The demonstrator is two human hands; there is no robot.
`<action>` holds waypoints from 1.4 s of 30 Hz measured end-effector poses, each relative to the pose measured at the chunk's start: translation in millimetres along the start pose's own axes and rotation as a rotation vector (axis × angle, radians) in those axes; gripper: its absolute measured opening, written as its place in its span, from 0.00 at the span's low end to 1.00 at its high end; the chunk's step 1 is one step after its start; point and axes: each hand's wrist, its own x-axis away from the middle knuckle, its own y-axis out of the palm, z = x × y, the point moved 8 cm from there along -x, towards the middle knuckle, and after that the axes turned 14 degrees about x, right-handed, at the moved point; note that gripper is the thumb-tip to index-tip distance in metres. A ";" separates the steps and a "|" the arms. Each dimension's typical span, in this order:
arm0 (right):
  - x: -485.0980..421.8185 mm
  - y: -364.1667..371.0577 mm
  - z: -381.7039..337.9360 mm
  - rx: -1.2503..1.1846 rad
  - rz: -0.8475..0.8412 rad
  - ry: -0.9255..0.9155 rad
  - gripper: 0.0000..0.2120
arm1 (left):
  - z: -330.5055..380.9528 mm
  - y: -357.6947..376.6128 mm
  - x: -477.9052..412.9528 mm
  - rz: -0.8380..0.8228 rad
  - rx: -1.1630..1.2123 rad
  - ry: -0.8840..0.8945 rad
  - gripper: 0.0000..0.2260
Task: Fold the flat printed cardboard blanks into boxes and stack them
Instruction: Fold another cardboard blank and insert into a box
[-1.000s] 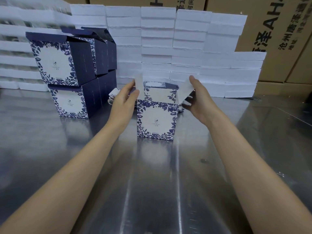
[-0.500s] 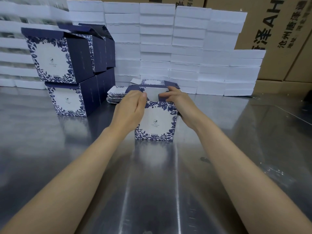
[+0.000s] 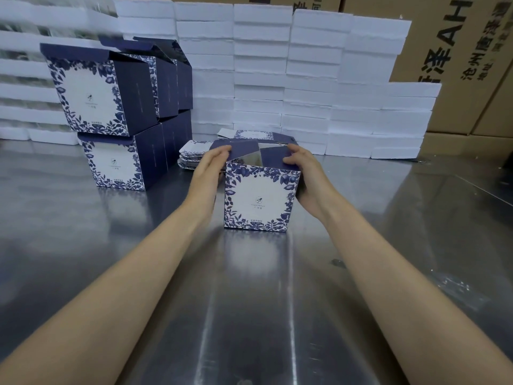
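A blue-and-white floral box point(image 3: 261, 200) stands upright on the steel table point(image 3: 249, 315) in the middle. My left hand point(image 3: 209, 168) presses its left top flap down with straight fingers. At the box's right top corner my right hand point(image 3: 306, 173) has its fingers curled over the right flap and side. The two navy flaps are partly folded in, with a gap between them. Behind the box lies a pile of flat printed blanks point(image 3: 194, 155). At the left, finished boxes point(image 3: 111, 115) are stacked two high, several in all.
White foam slabs point(image 3: 305, 79) are piled in a wall along the back of the table. Brown shipping cartons point(image 3: 458, 51) stand behind them at the right. The table's bare steel reaches toward me.
Both hands brought the raised side flaps down onto the box top, then slid outward to its left and right edges. The box stayed in place.
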 end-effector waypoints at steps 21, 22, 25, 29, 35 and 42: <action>3.6 10.0 -7.0 0.066 -0.093 -0.031 0.33 | -0.6 15.8 5.7 -0.027 0.173 -0.194 0.18; 2.8 10.8 -7.7 0.055 -0.104 -0.047 0.33 | 0.4 15.5 4.4 -0.037 0.179 -0.173 0.21; 1.2 10.0 -8.8 -0.003 -0.105 -0.096 0.29 | 2.0 14.2 0.6 -0.052 0.174 -0.131 0.23; 3.5 7.3 -8.8 -0.085 -0.099 -0.120 0.14 | 4.4 17.8 -0.4 -0.118 0.159 -0.083 0.14; 4.4 10.3 2.2 -0.102 -0.137 -0.057 0.03 | 2.6 9.5 0.9 -0.056 0.031 -0.051 0.09; 7.8 5.8 6.6 0.144 -0.293 -0.142 0.09 | -1.5 5.5 5.1 -0.121 -0.074 0.036 0.21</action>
